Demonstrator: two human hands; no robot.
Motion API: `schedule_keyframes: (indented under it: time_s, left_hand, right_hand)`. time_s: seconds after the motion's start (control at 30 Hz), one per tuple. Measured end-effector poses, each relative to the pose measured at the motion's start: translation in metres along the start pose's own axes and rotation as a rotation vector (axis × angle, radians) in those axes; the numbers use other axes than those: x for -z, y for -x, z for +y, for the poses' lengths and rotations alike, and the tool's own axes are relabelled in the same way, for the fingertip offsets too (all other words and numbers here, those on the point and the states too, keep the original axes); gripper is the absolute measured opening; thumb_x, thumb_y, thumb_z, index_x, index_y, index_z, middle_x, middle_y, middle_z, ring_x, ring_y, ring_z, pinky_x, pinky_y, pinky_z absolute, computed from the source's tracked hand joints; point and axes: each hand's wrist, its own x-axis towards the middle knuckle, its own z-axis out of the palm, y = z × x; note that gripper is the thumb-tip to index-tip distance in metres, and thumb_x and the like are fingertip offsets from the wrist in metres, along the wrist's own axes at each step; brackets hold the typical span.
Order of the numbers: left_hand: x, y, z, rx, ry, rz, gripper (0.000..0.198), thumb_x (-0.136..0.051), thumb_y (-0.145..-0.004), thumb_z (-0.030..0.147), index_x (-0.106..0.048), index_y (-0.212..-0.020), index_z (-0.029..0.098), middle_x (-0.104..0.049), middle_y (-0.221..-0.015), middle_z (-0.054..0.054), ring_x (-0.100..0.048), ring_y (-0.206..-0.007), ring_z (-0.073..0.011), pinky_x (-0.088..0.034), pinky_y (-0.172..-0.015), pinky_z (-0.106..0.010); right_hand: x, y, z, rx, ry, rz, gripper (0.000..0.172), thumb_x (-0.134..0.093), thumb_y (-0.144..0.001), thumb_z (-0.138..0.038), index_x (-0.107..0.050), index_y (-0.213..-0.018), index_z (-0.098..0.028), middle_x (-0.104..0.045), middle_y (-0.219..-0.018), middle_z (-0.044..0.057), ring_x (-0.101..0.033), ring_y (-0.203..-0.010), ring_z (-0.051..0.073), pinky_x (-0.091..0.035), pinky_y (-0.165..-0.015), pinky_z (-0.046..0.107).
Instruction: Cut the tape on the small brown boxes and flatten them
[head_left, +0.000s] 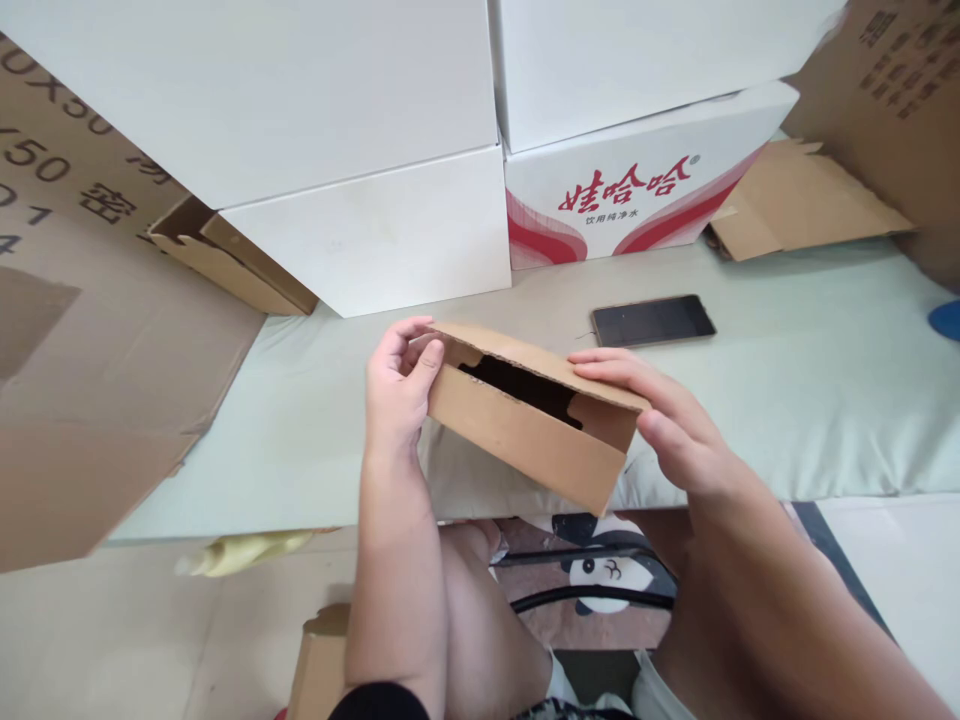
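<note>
A small brown cardboard box [517, 440] is held between both hands above the near edge of a pale green mat [825, 400]. Its lid flap is partly down, leaving a dark gap along the top. My left hand [396, 390] grips the box's left end, thumb on the front corner and fingers curled behind. My right hand [660, 410] lies over the right end, fingers stretched along the lid flap and thumb pressed on the side.
A dark phone [652, 320] lies flat on the mat behind the box. White cartons [360, 150] and a red-printed carton [637, 190] are stacked at the back. Flattened brown cardboard [802, 200] lies right, large sheets [90, 380] left. A panda-print stool [600, 580] shows below.
</note>
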Motion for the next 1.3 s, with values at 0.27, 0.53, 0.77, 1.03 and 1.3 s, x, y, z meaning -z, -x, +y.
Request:
schedule_keyframes:
  time_s: [0.27,0.53,0.77,1.03,1.3]
  left_hand:
    - [0.002,0.002,0.0,-0.016,-0.115,-0.034,0.016,-0.073,-0.075,0.032,-0.083,-0.084,0.023,-0.08,-0.096,-0.004,-0.071,-0.096,-0.0213,-0.053,-0.086,-0.031]
    - [-0.001,0.001,-0.002,-0.046,-0.143,-0.005,0.011,-0.072,-0.077,0.03,-0.08,-0.077,0.022,-0.079,-0.088,-0.004,-0.072,-0.09,-0.0208,-0.054,-0.085,-0.032]
    - [-0.004,0.002,-0.002,0.03,-0.08,0.042,0.009,-0.066,-0.083,0.018,-0.075,-0.082,0.02,-0.075,-0.085,-0.004,-0.068,-0.079,-0.0148,-0.052,-0.07,-0.025]
    - [-0.006,0.003,0.001,0.035,-0.083,0.057,0.009,-0.067,-0.08,0.02,-0.074,-0.076,0.02,-0.073,-0.08,-0.003,-0.063,-0.073,-0.0142,-0.046,-0.065,-0.025]
    - [-0.006,0.003,0.001,0.042,-0.086,0.061,0.005,-0.067,-0.076,0.021,-0.072,-0.075,0.021,-0.07,-0.079,-0.002,-0.062,-0.074,-0.0154,-0.047,-0.068,-0.028]
  right_hand:
    - [0.01,0.001,-0.016,0.082,0.305,-0.198,0.047,-0.055,-0.101,-0.051,-0.065,-0.136,-0.022,-0.061,-0.151,0.016,-0.064,-0.135,0.031,-0.056,-0.109,0.051]
    - [-0.004,0.007,-0.042,0.066,0.62,-0.21,0.053,-0.059,-0.096,-0.05,-0.064,-0.136,-0.015,-0.059,-0.154,0.018,-0.063,-0.134,0.038,-0.059,-0.104,0.058]
    - [-0.011,0.003,-0.033,0.038,0.629,-0.131,0.04,-0.059,-0.097,-0.039,-0.064,-0.132,-0.021,-0.063,-0.15,0.013,-0.067,-0.128,0.031,-0.059,-0.104,0.054]
    - [-0.01,0.006,-0.036,0.043,0.672,-0.179,0.048,-0.06,-0.096,-0.045,-0.062,-0.136,-0.02,-0.059,-0.153,0.015,-0.064,-0.13,0.034,-0.058,-0.104,0.056]
    - [-0.007,0.007,-0.041,0.022,0.7,-0.264,0.072,-0.074,-0.082,-0.053,-0.057,-0.145,-0.022,-0.051,-0.161,0.016,-0.058,-0.135,0.04,-0.058,-0.102,0.06]
